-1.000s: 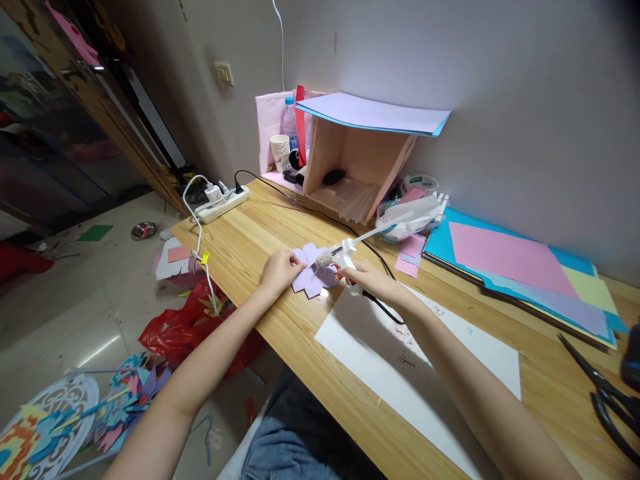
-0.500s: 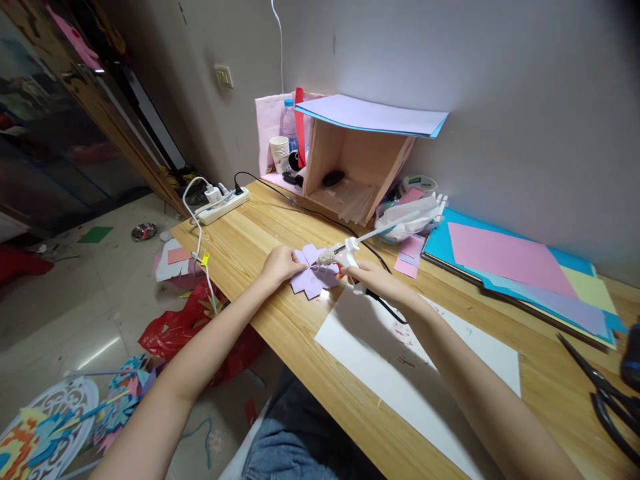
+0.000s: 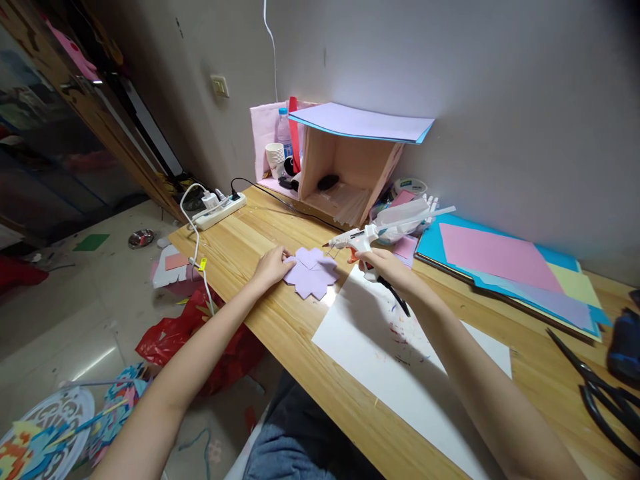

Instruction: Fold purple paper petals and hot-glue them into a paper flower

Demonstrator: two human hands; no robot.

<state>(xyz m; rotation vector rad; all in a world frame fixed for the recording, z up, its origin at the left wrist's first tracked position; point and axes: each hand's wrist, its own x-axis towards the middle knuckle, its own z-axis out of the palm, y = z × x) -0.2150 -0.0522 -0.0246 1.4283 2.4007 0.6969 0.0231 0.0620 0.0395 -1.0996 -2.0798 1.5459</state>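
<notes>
Steadying the purple paper flower (image 3: 311, 281) on the counter (image 3: 280, 327).
My left grip (image 3: 271, 267) pinches its edge, seemingly to keep it still; my right grip (image 3: 383, 265) wraps the glue gun (image 3: 367, 235) beside it.

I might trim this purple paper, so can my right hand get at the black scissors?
Probably not straight away: your right hand is occupied, gripping the glue gun. With it freed, likely yes, since nothing visible covers the scissors.

The left arm (image 3: 205, 350) crosses the near edge of the surface (image 3: 285, 340), left hand (image 3: 271, 267) low near that edge, fingers pinched; the right arm (image 3: 463, 360) reaches farther in, right hand (image 3: 384, 268) raised, curled tight.
</notes>
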